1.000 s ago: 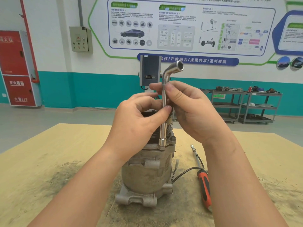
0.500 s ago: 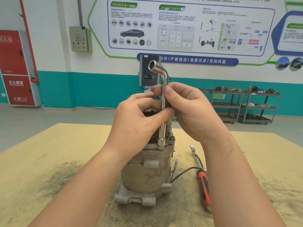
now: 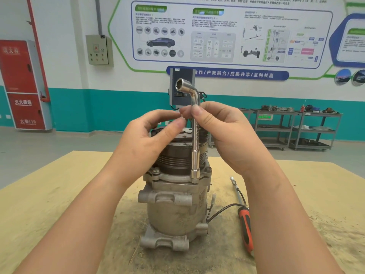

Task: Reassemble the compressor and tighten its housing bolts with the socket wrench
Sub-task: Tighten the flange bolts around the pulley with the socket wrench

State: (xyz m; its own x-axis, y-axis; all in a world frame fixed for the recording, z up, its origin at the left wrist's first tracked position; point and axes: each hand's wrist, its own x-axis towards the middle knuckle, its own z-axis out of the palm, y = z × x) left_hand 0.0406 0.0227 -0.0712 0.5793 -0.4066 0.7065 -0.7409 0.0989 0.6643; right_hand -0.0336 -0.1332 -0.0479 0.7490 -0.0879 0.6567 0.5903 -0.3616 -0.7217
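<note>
Workshop tabletop [image 3: 59,194], dusty, carries the compressor [image 3: 173,196] standing upright at centre. The socket wrench [image 3: 195,135] stands vertically, its lower socket seated on a housing bolt at the flange. My right hand [image 3: 227,135] pinches its shaft; my left hand [image 3: 150,143] hovers beside it, fingers loosely curled, grasping nothing. An orange-handled screwdriver [image 3: 245,228] lies right of the compressor.

"119" on red cabinet [image 3: 25,84], banner [image 3: 227,74] characters, seemingly slogans

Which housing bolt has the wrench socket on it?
The front-right flange bolt, hidden under the socket wrench lower socket. The left bolt and far-right bolt sit exposed. Right hand pinches the shaft.
</note>
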